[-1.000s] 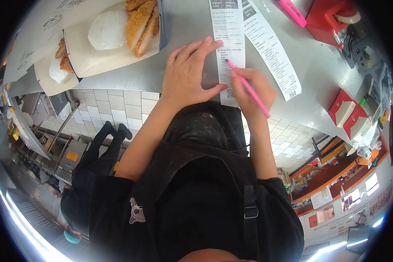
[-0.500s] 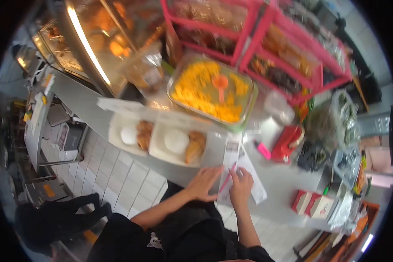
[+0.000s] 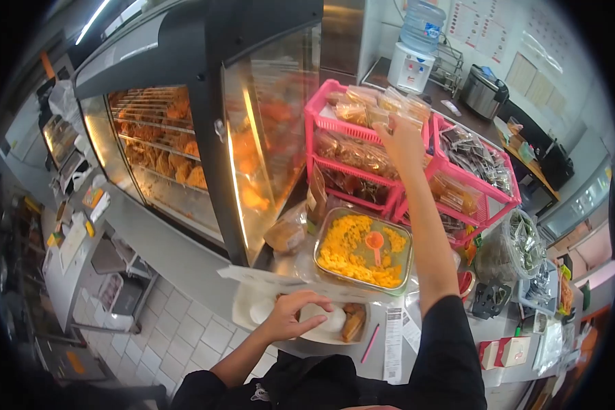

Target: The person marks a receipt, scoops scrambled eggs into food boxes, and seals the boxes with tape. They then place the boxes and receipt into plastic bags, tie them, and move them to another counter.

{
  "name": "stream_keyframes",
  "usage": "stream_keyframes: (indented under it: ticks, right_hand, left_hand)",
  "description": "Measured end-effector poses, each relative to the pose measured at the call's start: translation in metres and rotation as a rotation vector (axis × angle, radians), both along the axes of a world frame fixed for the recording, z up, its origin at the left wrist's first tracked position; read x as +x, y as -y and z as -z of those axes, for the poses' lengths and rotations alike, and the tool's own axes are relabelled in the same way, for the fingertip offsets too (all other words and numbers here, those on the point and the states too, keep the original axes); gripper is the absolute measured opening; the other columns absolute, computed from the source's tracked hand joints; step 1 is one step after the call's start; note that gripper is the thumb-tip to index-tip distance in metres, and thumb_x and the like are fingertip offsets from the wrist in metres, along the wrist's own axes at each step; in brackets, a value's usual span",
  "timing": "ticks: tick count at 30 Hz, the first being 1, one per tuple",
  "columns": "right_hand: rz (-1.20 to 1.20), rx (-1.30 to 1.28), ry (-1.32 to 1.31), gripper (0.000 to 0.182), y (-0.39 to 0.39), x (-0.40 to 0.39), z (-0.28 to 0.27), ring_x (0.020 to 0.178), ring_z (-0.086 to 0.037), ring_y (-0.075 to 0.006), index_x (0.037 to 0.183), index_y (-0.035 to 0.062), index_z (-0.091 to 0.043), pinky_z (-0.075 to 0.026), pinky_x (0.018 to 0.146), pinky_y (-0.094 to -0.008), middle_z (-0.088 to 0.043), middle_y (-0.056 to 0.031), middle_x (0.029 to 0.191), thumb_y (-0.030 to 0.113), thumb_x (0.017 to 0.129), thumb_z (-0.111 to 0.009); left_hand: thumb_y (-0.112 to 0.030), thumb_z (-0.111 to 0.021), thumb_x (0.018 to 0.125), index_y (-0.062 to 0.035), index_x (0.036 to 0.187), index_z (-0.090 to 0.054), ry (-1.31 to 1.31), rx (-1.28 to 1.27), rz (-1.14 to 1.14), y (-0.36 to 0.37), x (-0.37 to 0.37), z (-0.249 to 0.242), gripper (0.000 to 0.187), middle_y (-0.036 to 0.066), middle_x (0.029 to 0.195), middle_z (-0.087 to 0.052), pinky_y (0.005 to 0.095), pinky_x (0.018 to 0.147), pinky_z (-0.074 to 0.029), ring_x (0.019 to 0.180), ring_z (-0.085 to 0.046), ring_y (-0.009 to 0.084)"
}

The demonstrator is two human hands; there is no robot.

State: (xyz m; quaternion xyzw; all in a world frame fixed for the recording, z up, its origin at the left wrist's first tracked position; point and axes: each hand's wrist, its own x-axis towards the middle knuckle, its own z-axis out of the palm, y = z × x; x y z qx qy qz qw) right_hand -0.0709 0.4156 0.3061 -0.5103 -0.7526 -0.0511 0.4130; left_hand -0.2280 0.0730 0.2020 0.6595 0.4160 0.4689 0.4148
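My left hand (image 3: 292, 317) hovers over the white takeaway boxes (image 3: 306, 335), thumb and fingers apart, holding nothing. In the boxes are rounded white mounds (image 3: 333, 320) and pieces of browned food (image 3: 352, 322); my hand hides part of the contents. My right hand (image 3: 402, 142) is stretched up to the top pink basket (image 3: 352, 130), its fingers slightly bent and apart at the clear packets (image 3: 352, 113) there. Whether a fingertip touches a packet I cannot make out. On the counter by the boxes lie a pink pen (image 3: 370, 343) and a printed receipt (image 3: 393, 345).
Below the baskets sits a metal tray of yellow food (image 3: 348, 246) with an orange scoop (image 3: 374, 240). A lit glass cabinet of fried food (image 3: 160, 137) stands at left. Bagged greens (image 3: 512, 246) and red-and-white boxes (image 3: 504, 352) are at right.
My right hand has left the pink pen and receipt and risen to the top basket. The pen now lies on the counter. My left hand has moved over the boxes. The view has tilted up.
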Motion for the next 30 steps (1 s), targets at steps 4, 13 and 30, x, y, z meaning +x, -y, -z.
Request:
stream_keyframes:
  ticks: [4,13,30]
  right_hand:
    - [0.177,-0.186,-0.109,0.042,-0.037,-0.019,0.004,0.091,-0.06,-0.029,0.093,0.005,-0.066,-0.046,0.079,-0.0405,-0.065,-0.0133,0.088,0.041,0.072,-0.069]
    - [-0.178,-0.085,-0.457,0.03,-0.083,0.007,0.006,0.085,-0.06,-0.0256,0.091,0.0002,-0.061,-0.047,0.073,-0.0365,-0.063,-0.0123,0.089,0.027,0.077,-0.065]
    - [0.134,-0.139,0.541,0.022,-0.086,-0.001,0.001,0.074,-0.062,-0.0323,0.082,0.0138,-0.067,-0.048,0.067,-0.0457,-0.065,-0.0123,0.078,0.034,0.078,-0.058]
  left_hand:
    - [-0.003,-0.067,0.076,-0.0041,0.104,-0.058,-0.006,0.113,-0.021,-0.015,-0.05,-0.007,0.029,0.008,0.089,-0.065,0.0304,0.076,-0.048,0.083,-0.062,0.0182]
    - [-0.006,-0.066,0.078,-0.0019,0.104,-0.059,0.167,-0.22,0.034,0.007,-0.098,0.033,0.027,0.008,0.09,-0.067,0.0295,0.083,-0.046,0.089,-0.062,0.0164]
    - [-0.003,-0.066,0.075,-0.0044,0.103,-0.059,0.033,-0.182,-0.038,-0.001,-0.111,0.027,0.029,0.007,0.089,-0.066,0.0319,0.086,-0.044,0.089,-0.062,0.0171]
